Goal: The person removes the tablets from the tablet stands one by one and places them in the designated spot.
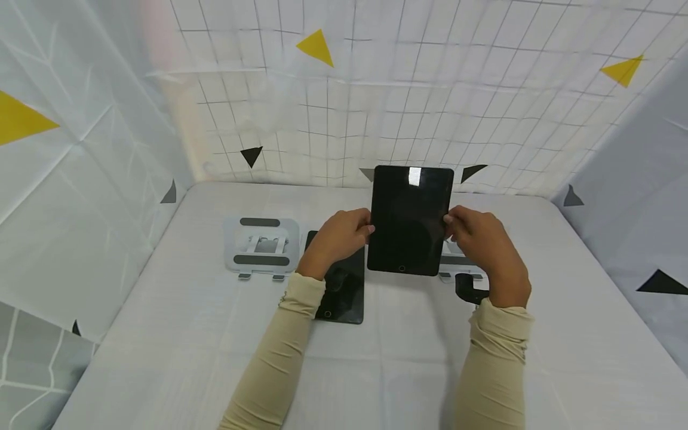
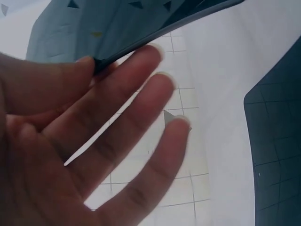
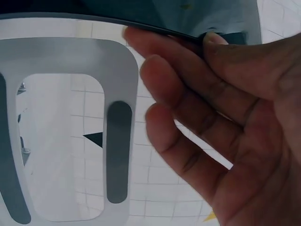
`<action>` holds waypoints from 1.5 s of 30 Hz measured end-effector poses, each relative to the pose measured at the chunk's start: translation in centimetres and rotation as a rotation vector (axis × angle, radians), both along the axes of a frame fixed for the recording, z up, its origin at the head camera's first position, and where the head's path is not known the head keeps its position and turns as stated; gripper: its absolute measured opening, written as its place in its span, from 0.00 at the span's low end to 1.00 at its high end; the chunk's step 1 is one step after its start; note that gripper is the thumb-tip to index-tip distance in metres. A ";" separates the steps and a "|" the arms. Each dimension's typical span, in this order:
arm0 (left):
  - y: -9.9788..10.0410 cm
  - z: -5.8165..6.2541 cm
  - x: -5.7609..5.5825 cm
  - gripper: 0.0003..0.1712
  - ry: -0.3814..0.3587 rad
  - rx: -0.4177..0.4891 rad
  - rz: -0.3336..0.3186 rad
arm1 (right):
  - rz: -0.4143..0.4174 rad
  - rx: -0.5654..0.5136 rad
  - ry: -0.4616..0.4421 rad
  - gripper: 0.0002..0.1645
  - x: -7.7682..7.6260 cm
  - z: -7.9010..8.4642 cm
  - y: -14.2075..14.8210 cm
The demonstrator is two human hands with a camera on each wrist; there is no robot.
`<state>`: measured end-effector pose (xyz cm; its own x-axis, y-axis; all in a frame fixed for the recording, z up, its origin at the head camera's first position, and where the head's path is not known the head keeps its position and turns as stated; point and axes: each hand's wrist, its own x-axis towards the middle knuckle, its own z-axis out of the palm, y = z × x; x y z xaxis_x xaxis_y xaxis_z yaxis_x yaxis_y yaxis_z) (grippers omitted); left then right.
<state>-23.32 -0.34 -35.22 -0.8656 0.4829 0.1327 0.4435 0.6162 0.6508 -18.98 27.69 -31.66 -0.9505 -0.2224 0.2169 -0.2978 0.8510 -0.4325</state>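
Both hands hold up a black tablet (image 1: 411, 221), its dark screen facing the head camera and its home button at the bottom. The left hand (image 1: 344, 236) pinches its left edge between thumb and fingers; in the left wrist view the other fingers (image 2: 155, 136) extend loosely. On the opposite edge, the right hand (image 1: 481, 239) pinches with thumb and forefinger, as the right wrist view shows at the tablet's rim (image 3: 155, 28). A second black tablet (image 1: 344, 292) lies on the table, partly covered by the left hand and wrist. Behind the held tablet and right hand, a grey tablet stand (image 1: 454, 260) is mostly hidden.
Another grey tablet stand (image 1: 261, 245) with dark pads lies on the left of the white table (image 1: 188, 358). White sheeting with a grid (image 1: 441, 95) rises behind the table. A black piece (image 1: 470, 291), possibly the wrist camera mount, shows by the right wrist.
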 end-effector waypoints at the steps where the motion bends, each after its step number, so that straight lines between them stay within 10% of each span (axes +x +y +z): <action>1: -0.1 -0.1 0.0 0.08 -0.006 -0.006 0.000 | 0.004 0.005 -0.023 0.15 -0.1 -0.1 0.0; 24: -0.4 -1.1 -0.5 0.11 -0.144 -0.127 -0.104 | 0.076 0.019 -0.271 0.19 -0.9 -1.5 -0.1; 32: -0.9 -2.1 -1.4 0.14 -0.265 0.000 -0.225 | 0.063 0.034 -0.306 0.20 -1.1 -1.4 0.1; 45: -1.5 -2.2 -1.3 0.14 -0.341 0.018 -0.217 | 0.112 -0.044 -0.276 0.19 -1.2 -1.9 0.0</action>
<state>-24.61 -1.84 -37.38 -0.7400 0.6592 -0.1338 0.3190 0.5190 0.7931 -20.16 27.65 -33.59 -0.9449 -0.3256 -0.0339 -0.2553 0.7978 -0.5463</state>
